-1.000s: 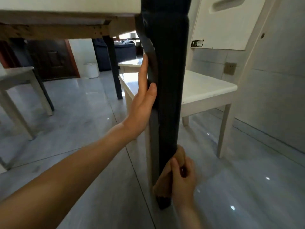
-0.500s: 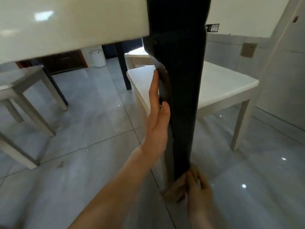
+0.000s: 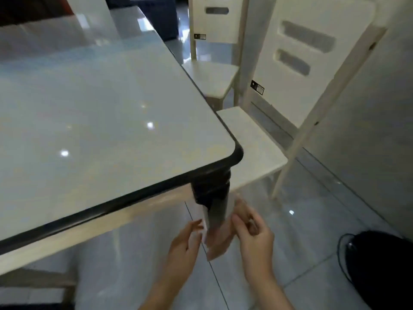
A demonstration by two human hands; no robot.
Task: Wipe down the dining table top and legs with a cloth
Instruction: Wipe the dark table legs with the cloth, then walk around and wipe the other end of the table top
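Note:
The dining table has a glossy pale top [image 3: 100,113] with a black rim, seen from above. Its black corner leg [image 3: 212,198] drops below the near right corner. My right hand [image 3: 253,236] is just right of the leg, fingers curled on a tan cloth [image 3: 218,245] that lies against the leg's lower visible part. My left hand [image 3: 184,245] is on the leg's left side with its fingers apart, fingertips by the leg's pale face. Both hands and the cloth are blurred. The leg's lower end is hidden behind them.
Two white chairs stand close to the right: one [image 3: 257,142] tucked against the table corner, another [image 3: 214,72] farther back. A black object with a cable [image 3: 380,265] lies on the grey tiled floor at lower right. A grey wall [image 3: 380,121] runs along the right.
The view has risen from under the table to above its top. My right hand with the cloth has come up from the foot of the leg. My left hand has slid lower, off its flat hold.

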